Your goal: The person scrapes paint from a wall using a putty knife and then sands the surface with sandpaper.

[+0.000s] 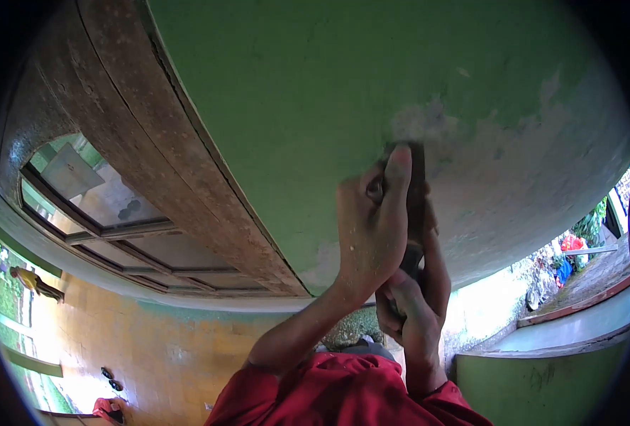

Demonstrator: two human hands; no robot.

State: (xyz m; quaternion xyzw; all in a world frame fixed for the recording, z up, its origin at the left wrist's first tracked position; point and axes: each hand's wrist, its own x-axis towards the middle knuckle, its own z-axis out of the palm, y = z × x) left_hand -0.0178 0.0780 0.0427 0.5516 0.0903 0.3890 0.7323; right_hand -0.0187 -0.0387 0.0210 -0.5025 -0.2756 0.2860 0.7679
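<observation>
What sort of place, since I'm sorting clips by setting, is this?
Probably the porch or veranda of a house: there's a green wall with bare patches, a wood-framed window, and a tiled floor.

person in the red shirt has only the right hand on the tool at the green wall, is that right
Not quite: the left hand is on the tool too, higher up than the right hand, as the head view shows. The red shirt and the tool at the green wall are correct.
</observation>
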